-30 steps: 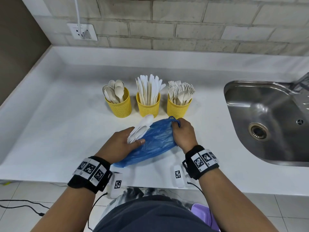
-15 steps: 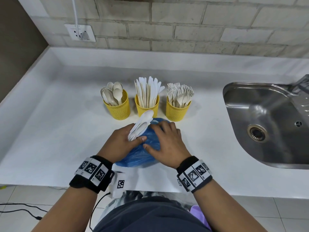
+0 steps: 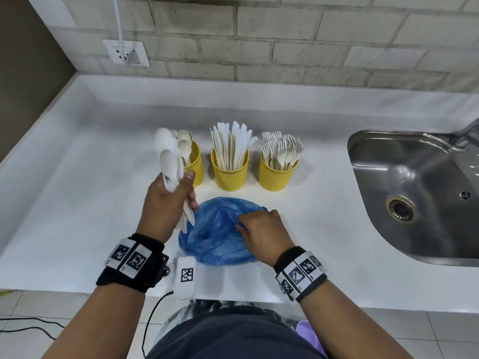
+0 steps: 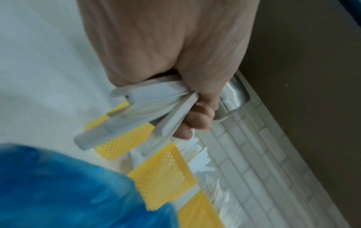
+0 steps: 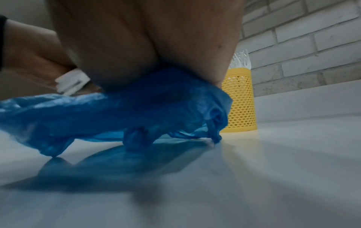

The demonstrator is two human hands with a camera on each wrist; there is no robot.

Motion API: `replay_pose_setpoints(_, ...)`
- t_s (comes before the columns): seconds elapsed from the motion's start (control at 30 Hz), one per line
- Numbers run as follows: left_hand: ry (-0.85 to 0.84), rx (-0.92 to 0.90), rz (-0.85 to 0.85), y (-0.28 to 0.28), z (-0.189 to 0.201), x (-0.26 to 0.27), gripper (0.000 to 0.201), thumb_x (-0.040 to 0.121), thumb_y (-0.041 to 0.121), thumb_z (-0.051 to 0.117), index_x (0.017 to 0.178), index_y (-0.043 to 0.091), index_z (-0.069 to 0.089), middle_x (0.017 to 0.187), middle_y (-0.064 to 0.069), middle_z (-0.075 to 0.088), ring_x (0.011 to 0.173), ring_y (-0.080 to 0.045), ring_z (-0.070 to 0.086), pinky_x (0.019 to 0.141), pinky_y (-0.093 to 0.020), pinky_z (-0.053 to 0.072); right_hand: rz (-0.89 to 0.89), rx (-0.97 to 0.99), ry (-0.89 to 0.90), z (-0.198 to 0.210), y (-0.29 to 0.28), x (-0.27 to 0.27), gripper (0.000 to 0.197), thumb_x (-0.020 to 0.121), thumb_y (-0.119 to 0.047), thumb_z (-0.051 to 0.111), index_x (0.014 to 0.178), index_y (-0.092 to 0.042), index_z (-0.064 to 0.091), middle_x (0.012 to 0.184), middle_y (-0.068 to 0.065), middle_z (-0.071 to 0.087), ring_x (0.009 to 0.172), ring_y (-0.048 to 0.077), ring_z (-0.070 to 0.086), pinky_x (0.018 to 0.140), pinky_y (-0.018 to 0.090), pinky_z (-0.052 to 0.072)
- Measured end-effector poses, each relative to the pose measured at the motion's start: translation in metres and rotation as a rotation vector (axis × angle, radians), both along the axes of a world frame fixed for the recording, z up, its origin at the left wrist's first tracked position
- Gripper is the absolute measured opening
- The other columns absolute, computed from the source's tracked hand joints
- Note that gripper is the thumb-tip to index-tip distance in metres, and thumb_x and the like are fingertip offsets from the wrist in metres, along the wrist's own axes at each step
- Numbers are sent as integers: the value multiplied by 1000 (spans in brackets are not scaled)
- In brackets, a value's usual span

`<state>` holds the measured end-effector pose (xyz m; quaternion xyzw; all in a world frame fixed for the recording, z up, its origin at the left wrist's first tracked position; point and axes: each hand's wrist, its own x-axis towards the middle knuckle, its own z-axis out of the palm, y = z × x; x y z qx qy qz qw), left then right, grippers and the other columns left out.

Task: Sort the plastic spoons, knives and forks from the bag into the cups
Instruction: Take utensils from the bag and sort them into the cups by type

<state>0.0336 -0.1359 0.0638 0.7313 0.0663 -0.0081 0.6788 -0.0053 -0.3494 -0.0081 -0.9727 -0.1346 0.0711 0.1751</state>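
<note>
My left hand grips a bundle of white plastic spoons by the handles, held upright and raised just in front of the left yellow cup, which holds spoons. The middle cup holds knives and the right cup holds forks. In the left wrist view the fingers wrap the spoon handles. The blue plastic bag lies crumpled on the counter near the front edge. My right hand rests on it with curled fingers bunching the plastic. Whatever is in the bag is hidden.
A steel sink with a tap is set into the white counter at the right. A wall socket with a cable sits at the back left. A small white tagged device lies at the counter's front edge.
My left hand has lifted the spoon bundle off the bag, up and left toward the spoon cup. My right hand slid from the bag's far end onto its middle and curled.
</note>
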Motion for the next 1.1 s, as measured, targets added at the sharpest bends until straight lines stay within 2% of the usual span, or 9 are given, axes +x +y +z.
replay_pose_setpoints(0.2,13,-350,9,4,30,9,19,101,31,61,84,23,57,62,2,31,51,-11,29,47,-23,33,-53,-83,43,7,1,4,17,97,-38,51,98,-21,56,107,4,64,105,30,57,89,41,36)
replay_pose_setpoints(0.33,58,-394,-83,-1,41,6,18,102,30,60,87,22,53,62,2,30,49,-10,26,46,-22,29,-76,-23,21,31,1,8,65,78,-53,61,135,-24,50,121,3,40,112,28,39,93,43,43)
replay_pose_setpoints(0.43,64,-408,-155,-12,45,3,20,104,27,56,84,22,56,60,2,34,46,-11,31,44,-22,37,-83,247,-29,62,10,12,76,74,-58,52,143,-28,45,129,-2,39,119,22,36,101,37,39)
replay_pose_setpoints(0.6,9,-425,-265,-38,57,-1,29,106,23,51,79,12,53,60,-7,46,54,-20,45,54,-29,49,73,918,357,99,32,23,34,84,-24,66,114,-31,50,105,-7,55,103,6,57,93,37,51)
replay_pose_setpoints(0.67,-6,-406,-284,-43,60,-1,31,106,25,51,79,11,55,65,-9,52,58,-21,49,57,-30,50,62,1182,556,107,40,25,35,86,-9,65,113,-30,56,105,7,63,101,22,64,89,53,58)
replay_pose_setpoints(0.73,10,-370,-312,-41,62,1,32,105,34,54,80,15,61,73,-7,59,64,-22,55,64,-39,51,42,1373,688,113,44,25,40,89,-1,61,108,-36,67,97,12,68,81,34,67,65,42,59)
replay_pose_setpoints(0.8,-5,-336,-335,-36,62,2,29,102,39,56,84,20,67,85,-7,64,75,-25,58,76,-51,48,-1,1403,723,115,45,27,33,89,-1,61,107,-29,65,84,7,68,61,30,62,46,27,44)
replay_pose_setpoints(1.0,-265,202,-471,-26,60,14,12,95,27,72,101,16,73,95,0,74,94,-10,71,86,-31,57,-226,1247,613,97,60,32,32,96,12,47,110,-16,56,55,3,52,43,13,38,42,20,25)
replay_pose_setpoints(1.1,-217,205,-508,-18,60,20,24,90,28,79,113,22,73,107,7,75,105,-8,70,96,-31,56,-281,1217,549,101,65,34,40,93,13,45,71,-17,60,55,9,41,46,13,35,44,19,24)
